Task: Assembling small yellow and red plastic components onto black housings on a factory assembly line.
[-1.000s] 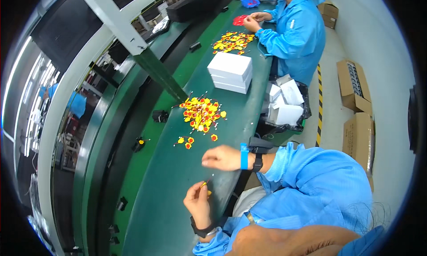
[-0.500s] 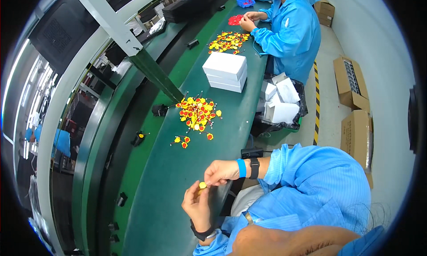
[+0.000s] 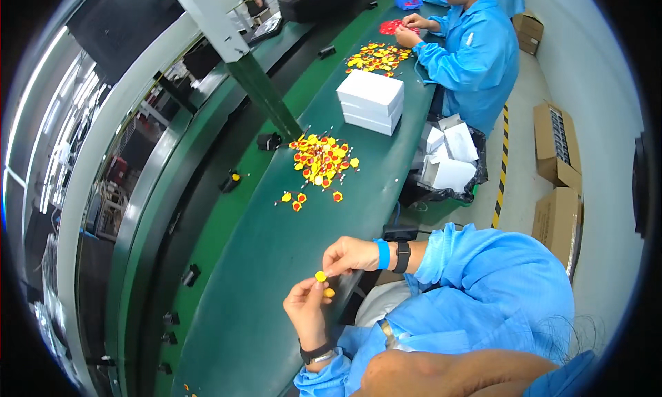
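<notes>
My left hand [image 3: 306, 306] has its fingers closed in a pinch on a small yellow hexagonal piece [image 3: 321, 276], held above the green bench. Right beside that piece, the fingertips of my right hand [image 3: 348, 255] are pinched together and touch its edge; whatever lies between them is too small to make out. A second yellow piece [image 3: 329, 293] shows by my left thumb, and I cannot tell whether it is joined to the first. Farther along the bench lies a heap of yellow pieces with red centres and thin dark wires [image 3: 321, 160]. Several similar loose pieces [image 3: 297, 205] lie in front of it.
White boxes [image 3: 370, 97] are stacked beyond the heap. A green post [image 3: 265, 97] rises at the bench's far side. A co-worker in blue [image 3: 476, 49] handles red parts farther along. A black-lined bin [image 3: 448, 173] of white cartons and brown cardboard boxes [image 3: 555, 221] stand on the right.
The whole view has shifted, so the bench things sit farther right and a little higher. My hands stay together at the yellow piece; the second yellow piece now shows more plainly below it.
</notes>
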`<state>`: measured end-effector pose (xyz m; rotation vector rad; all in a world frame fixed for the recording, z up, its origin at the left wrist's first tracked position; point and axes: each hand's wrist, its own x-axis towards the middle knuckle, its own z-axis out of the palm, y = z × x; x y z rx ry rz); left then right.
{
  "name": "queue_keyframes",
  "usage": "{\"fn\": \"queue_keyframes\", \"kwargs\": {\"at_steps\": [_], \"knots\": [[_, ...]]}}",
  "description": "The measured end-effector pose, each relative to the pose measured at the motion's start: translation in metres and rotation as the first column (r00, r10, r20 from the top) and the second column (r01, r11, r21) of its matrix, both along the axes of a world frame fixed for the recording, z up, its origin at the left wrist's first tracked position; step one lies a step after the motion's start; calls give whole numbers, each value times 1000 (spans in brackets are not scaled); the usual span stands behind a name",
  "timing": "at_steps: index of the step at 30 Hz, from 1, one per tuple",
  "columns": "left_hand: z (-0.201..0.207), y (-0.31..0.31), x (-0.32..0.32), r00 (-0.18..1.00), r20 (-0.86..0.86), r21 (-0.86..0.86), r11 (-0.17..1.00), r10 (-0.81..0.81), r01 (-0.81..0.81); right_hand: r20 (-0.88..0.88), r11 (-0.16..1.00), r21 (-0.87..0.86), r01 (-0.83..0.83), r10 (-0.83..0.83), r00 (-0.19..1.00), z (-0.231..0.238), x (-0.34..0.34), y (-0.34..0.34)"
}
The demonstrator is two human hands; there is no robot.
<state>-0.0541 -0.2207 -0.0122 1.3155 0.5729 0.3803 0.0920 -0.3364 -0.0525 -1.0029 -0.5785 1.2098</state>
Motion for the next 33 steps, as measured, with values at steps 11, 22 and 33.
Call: {"fn": "queue_keyframes", "kwargs": {"at_steps": [11, 22, 33], "knots": [[-4, 2, 5, 1000, 8, 79, 997, -16, 16, -362, 994, 48, -98, 109, 926, -5, -2, -1], [14, 33, -170, 893, -441, 120, 980, -92, 160, -569, 983, 156, 91, 15, 822, -7, 31, -13], [-272, 49, -365, 254, -846, 533, 716, 469, 452, -706, 957, 285, 55, 171, 688, -2, 25, -9]]}}
